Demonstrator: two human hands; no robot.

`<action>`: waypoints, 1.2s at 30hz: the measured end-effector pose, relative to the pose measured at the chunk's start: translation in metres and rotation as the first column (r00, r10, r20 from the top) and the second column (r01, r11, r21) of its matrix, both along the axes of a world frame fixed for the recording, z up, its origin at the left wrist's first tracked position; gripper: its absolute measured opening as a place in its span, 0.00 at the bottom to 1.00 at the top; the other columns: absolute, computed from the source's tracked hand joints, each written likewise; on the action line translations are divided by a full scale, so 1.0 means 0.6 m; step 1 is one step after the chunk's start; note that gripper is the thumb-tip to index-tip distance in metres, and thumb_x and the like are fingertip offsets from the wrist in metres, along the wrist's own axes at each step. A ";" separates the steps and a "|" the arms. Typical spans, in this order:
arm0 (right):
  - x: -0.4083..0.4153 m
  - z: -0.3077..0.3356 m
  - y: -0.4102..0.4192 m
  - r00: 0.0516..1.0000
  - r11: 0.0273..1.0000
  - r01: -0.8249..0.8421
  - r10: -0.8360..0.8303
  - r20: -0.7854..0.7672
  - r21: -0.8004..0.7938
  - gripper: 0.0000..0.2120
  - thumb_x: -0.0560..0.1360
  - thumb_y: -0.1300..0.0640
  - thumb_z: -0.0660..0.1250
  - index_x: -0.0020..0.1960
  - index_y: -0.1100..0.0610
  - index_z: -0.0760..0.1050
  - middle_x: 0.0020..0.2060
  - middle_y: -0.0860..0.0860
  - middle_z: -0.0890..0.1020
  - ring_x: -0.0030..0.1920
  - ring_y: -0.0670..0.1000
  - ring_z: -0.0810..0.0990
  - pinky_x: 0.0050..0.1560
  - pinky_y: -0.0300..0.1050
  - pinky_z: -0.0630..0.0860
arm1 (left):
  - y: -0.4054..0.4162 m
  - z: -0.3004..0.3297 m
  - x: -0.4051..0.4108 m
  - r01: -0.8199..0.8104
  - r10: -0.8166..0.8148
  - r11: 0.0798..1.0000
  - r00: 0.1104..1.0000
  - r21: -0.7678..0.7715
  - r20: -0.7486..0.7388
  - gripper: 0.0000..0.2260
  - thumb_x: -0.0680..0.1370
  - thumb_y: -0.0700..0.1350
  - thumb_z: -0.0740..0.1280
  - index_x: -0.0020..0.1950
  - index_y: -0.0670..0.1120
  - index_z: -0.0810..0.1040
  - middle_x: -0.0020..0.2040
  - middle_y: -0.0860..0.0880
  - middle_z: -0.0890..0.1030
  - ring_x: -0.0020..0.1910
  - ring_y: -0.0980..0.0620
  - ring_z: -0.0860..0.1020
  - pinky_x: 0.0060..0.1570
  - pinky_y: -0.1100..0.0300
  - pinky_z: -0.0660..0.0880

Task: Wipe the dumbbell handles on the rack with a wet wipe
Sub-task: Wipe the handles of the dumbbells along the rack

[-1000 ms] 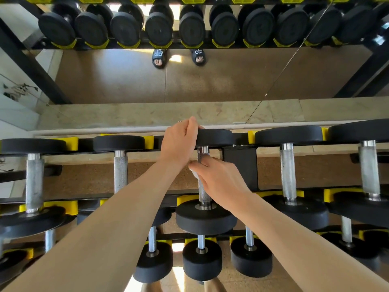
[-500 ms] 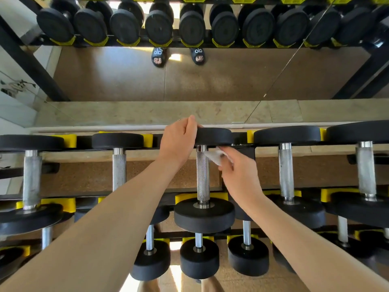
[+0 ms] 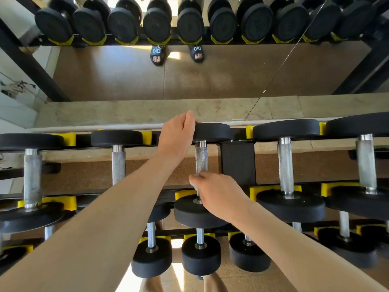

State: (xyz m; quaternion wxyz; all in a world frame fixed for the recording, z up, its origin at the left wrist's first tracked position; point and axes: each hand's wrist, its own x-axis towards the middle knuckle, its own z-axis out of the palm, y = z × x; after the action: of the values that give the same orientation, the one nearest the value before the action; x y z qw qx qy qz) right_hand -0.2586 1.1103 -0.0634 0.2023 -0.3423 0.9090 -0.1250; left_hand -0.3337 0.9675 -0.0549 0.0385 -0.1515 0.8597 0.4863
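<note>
A black dumbbell with a knurled steel handle (image 3: 201,160) lies across the top tier of the rack in the middle of the view. My left hand (image 3: 176,139) grips the rim of its far black head (image 3: 212,131). My right hand (image 3: 219,194) is wrapped around the near end of the handle, just above the near head (image 3: 189,216). A small piece of white wet wipe (image 3: 193,185) peeks out under my right fingers; most of it is hidden.
More dumbbells lie on yellow cradles on both sides: handles at left (image 3: 118,165) and right (image 3: 285,165). Smaller dumbbells (image 3: 201,255) sit on the lower tier. A mirror (image 3: 210,72) behind the rack reflects the floor and sandalled feet.
My right hand has slid with the wipe from the far end of the handle down to its near end. My left hand stays on the far head.
</note>
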 end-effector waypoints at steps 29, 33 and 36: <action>-0.023 0.027 0.001 0.937 0.949 -0.240 0.172 0.304 0.206 0.16 0.81 0.57 0.59 0.66 0.49 0.77 0.47 0.51 0.78 0.43 0.51 0.73 0.41 0.43 0.70 | 0.000 0.001 -0.001 -0.012 0.013 1.000 1.000 0.006 -0.020 0.20 0.86 0.50 0.54 0.40 0.47 0.79 0.35 0.51 0.76 0.35 0.57 0.71 0.33 0.69 0.66; -0.034 0.026 0.023 0.892 0.963 -0.218 0.130 0.432 0.161 0.20 0.82 0.60 0.58 0.70 0.46 0.74 0.53 0.51 0.80 0.50 0.52 0.77 0.46 0.42 0.75 | 0.000 0.002 -0.002 -0.020 0.020 1.000 1.000 -0.001 -0.018 0.21 0.86 0.49 0.54 0.43 0.44 0.81 0.35 0.51 0.76 0.35 0.57 0.72 0.33 0.67 0.67; -0.034 0.034 0.050 0.845 0.985 -0.106 0.016 0.535 0.137 0.21 0.82 0.63 0.56 0.70 0.48 0.75 0.66 0.50 0.78 0.63 0.51 0.76 0.65 0.46 0.73 | 0.000 0.002 -0.001 -0.028 0.028 1.000 0.999 0.003 -0.033 0.21 0.86 0.49 0.54 0.43 0.44 0.81 0.34 0.51 0.75 0.33 0.60 0.71 0.30 0.71 0.66</action>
State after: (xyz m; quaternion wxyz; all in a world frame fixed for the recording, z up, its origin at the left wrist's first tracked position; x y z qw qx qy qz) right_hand -0.2790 1.1406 -0.0433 0.4768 -0.3056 0.8132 -0.1343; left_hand -0.3346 0.9676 -0.0540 0.0177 -0.1553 0.8574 0.4903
